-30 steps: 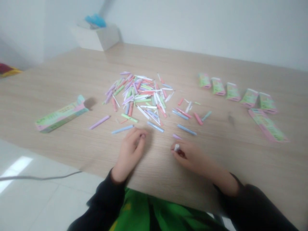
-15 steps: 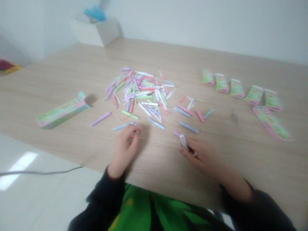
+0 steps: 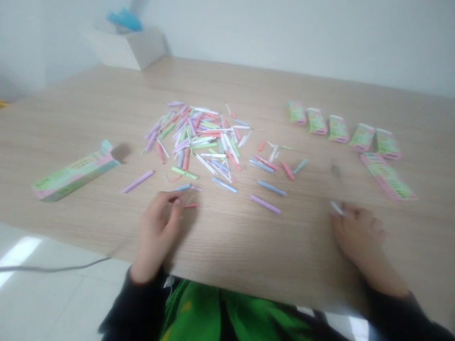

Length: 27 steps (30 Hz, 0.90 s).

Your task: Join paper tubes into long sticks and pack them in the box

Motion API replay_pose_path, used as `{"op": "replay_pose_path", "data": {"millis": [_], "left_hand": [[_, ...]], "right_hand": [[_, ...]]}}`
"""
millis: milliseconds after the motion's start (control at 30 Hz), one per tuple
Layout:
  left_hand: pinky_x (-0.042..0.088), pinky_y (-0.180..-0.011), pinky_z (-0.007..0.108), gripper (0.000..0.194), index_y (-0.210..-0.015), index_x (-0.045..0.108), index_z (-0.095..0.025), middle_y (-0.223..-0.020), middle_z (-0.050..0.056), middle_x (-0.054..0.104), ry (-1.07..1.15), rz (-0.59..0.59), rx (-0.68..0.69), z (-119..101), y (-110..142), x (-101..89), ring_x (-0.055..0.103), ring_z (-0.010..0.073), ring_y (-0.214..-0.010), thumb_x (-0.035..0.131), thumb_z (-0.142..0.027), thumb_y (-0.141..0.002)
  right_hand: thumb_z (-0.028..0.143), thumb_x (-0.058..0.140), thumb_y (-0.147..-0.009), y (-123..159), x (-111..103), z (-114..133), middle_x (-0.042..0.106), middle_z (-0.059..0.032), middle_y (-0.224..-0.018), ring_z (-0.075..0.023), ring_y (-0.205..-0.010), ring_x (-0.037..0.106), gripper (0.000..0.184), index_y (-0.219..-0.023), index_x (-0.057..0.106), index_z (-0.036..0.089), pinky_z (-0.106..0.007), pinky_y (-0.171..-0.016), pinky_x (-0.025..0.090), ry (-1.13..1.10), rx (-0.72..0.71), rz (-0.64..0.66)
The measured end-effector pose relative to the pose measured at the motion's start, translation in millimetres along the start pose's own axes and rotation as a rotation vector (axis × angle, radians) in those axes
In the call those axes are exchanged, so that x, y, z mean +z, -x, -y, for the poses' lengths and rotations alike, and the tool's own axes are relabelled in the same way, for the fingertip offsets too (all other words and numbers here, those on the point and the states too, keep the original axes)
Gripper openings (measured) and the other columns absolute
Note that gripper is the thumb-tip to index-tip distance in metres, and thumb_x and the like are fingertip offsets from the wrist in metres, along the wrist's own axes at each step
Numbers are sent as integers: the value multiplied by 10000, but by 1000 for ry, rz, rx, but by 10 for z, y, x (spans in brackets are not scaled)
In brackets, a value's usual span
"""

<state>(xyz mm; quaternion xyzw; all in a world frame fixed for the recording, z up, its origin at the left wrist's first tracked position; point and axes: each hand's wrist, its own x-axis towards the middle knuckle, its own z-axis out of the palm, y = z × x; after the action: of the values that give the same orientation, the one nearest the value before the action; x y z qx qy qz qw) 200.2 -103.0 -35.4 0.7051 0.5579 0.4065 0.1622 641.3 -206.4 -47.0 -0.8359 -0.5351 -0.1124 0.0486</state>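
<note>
A pile of small pastel sticks (image 3: 202, 137) in pink, purple, green, blue and white lies at the middle of the wooden table (image 3: 249, 246). My left hand (image 3: 158, 222) rests near the front edge, fingers pinched on a thin pink stick (image 3: 190, 205). Just beyond its fingertips lies a blue stick (image 3: 183, 187). My right hand (image 3: 357, 232) is off to the right, fingers curled round a small white stick (image 3: 336, 207). A purple stick (image 3: 265, 204) lies between the two hands.
Several small green-and-pink boxes (image 3: 337, 128) stand in a row at the right, with a longer one (image 3: 387, 176) below them. Another long box (image 3: 73, 171) lies open at the left. A white box (image 3: 124, 45) sits by the far wall. A cable (image 3: 53, 269) crosses the floor.
My right hand has moved well to the right with the white stick, uncovering the purple stick. My left hand has drawn back slightly and now pinches a pink stick.
</note>
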Motion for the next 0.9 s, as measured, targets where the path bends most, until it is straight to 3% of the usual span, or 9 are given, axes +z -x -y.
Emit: {"op": "replay_pose_path", "data": {"millis": [133,233,333,433,500,567,767,900], "left_hand": [[499,-871,371,145,-996,673,-196,-989,52,679,-39,46,62,19,-27,-85,653,233,-958,539,-247,-977],[498,-870,394,151,-1007,676,-184,-991,66,674,-77,79,96,45,-19,-147,650,251,-960,550,-260,-973],[496,-862,403,153,-999,677,-184,-966,66,672,-102,93,108,42,10,-162,648,252,-938,550,-265,-975],[496,-887,405,165,-1025,678,-200,-999,66,677,-85,129,107,-5,33,-139,645,250,-971,530,-260,-984],[496,-910,408,186,-1037,688,-210,-1029,67,686,-60,164,125,-47,40,-125,645,251,-1000,515,-258,-991],[496,-924,412,212,-1045,701,-210,-1043,72,694,-38,193,160,-82,47,-123,645,254,-1016,498,-248,-997],[504,-909,384,211,-1068,695,-192,-1040,78,691,49,181,194,-148,104,-104,651,234,-1007,505,-164,-981],[520,-867,341,166,-1037,686,-203,-987,55,691,267,190,144,-364,108,73,655,203,-954,534,-163,-984]], "right_hand": [[475,350,-1009,68,174,57,550,-331,-1368,-523,-1110,582,616,-1389,581,48,-682,-845,474,65,46,27],[507,388,-987,17,90,69,529,-350,-1381,-551,-1182,551,669,-1448,521,41,-714,-902,444,-7,118,46],[506,513,-922,-105,-88,149,523,-348,-1375,-542,-1255,515,723,-1492,463,65,-709,-960,409,-86,134,-68],[387,508,-913,-305,-205,347,644,-241,-1221,-418,-1144,611,473,-1285,639,126,-591,-967,457,-260,-96,-108],[357,504,-923,-459,-195,520,693,-160,-1120,-305,-975,667,360,-1157,700,166,-476,-926,505,-344,-231,-38],[351,548,-910,-599,-120,682,701,-143,-1071,-287,-932,661,315,-1096,725,168,-448,-902,513,-401,-290,38],[205,506,-889,-799,112,849,707,-149,-963,-299,-969,653,211,-892,714,175,-462,-933,507,-525,-221,80],[223,529,-881,-702,-78,915,714,-134,-931,-275,-875,661,178,-866,699,173,-448,-854,531,-620,-176,76]]}}
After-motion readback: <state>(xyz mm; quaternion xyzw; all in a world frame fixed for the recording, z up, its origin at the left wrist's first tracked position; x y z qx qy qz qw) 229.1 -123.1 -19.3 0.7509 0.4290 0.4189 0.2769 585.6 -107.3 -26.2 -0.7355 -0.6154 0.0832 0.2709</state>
